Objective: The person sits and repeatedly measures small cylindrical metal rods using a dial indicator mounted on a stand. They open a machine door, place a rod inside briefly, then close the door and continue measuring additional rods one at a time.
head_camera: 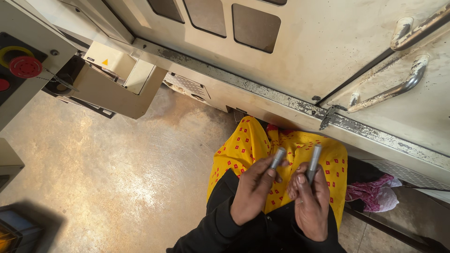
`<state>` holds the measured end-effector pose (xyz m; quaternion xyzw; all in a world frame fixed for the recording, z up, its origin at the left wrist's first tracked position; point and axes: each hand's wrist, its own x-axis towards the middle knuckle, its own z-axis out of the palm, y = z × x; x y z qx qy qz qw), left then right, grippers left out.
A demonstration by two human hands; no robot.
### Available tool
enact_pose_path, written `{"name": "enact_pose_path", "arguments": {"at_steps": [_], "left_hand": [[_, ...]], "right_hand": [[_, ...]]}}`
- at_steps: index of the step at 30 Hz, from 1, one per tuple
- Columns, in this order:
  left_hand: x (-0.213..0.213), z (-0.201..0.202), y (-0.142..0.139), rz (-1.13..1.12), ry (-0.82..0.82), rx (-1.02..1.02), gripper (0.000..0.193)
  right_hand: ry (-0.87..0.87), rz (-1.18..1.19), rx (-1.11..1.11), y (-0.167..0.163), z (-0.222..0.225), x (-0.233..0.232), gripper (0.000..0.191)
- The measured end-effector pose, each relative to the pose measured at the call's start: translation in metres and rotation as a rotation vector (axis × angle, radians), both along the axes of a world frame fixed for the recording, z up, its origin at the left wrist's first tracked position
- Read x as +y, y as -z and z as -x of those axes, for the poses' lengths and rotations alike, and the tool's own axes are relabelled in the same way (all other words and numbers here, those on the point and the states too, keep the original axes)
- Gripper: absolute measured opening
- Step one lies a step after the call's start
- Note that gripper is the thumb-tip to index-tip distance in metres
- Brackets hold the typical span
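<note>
Your left hand pinches a short metal pin, your right hand wraps a longer rod (both upright, tips toward the machine door, just beside ea. other)

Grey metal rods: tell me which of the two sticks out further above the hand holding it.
The grey rod in the right hand, the rod on the right. It rises well clear of the fingers, while the left hand rod shows only a short end.
</note>
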<state>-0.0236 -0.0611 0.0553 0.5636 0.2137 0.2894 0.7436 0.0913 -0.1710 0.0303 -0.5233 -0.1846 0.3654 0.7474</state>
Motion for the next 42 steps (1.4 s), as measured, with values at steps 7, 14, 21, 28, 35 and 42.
{"name": "enact_pose_path", "arguments": {"at_steps": [7,14,21,28,35,42], "left_hand": [[0.0,0.004,-0.012,-0.397,-0.008,0.239,0.024],[0.004,0.002,0.004,0.017,0.104,0.207,0.024],[0.01,0.008,0.018,0.248,0.304,0.185,0.032],[0.014,0.008,0.015,0.381,0.193,0.23,0.038],[0.021,0.009,0.009,0.593,0.057,0.059,0.041],[0.022,0.01,0.007,0.61,0.055,-0.038,0.044]], "right_hand": [[0.023,0.107,-0.141,0.0,-0.007,-0.001,0.029],[0.018,0.092,-0.065,-0.003,-0.006,0.0,0.03],[-0.007,0.097,-0.022,-0.007,-0.01,0.004,0.032],[-0.099,0.336,-0.197,-0.018,-0.014,0.002,0.046],[-0.148,0.49,-0.489,-0.032,0.006,-0.009,0.048],[-0.164,0.476,-0.495,-0.027,0.008,-0.008,0.044]]}}
